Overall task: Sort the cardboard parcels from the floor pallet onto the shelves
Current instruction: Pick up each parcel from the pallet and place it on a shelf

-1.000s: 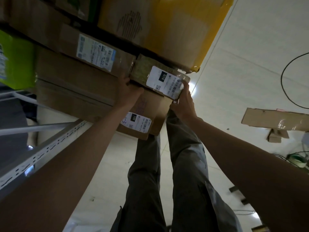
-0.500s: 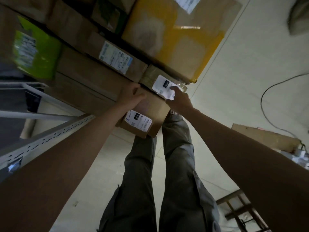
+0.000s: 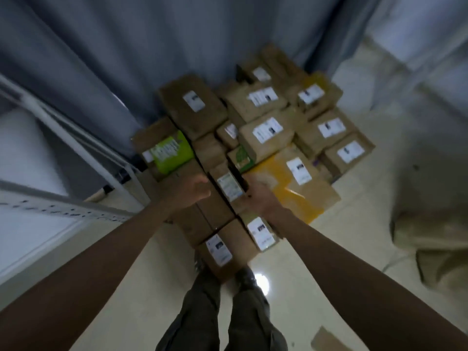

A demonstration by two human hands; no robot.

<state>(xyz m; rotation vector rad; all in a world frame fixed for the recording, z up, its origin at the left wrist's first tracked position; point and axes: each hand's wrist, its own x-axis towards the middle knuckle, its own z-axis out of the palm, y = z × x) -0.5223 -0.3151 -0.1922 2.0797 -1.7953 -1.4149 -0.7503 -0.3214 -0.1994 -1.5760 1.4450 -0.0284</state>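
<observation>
Several brown cardboard parcels (image 3: 268, 133) with white labels are stacked on the floor in front of me. A narrow parcel with a white and green label (image 3: 229, 187) lies at the near side of the stack. My left hand (image 3: 193, 190) is against its left side and my right hand (image 3: 258, 196) against its right side. Motion blur hides whether the fingers grip it. A small parcel with a white label (image 3: 260, 233) lies under my right wrist, next to a brown box (image 3: 220, 249) at the front.
A white metal shelf rack (image 3: 63, 211) stands at the left, with a grey curtain (image 3: 126, 46) behind the stack. A yellow-taped parcel (image 3: 291, 196) and a green one (image 3: 172, 153) lie in the pile. A tan sack (image 3: 430, 236) sits on the floor at the right.
The camera has swung up from looking straight down, so the whole stack now shows. Both hands have left the small labelled parcel and moved farther into the pile.
</observation>
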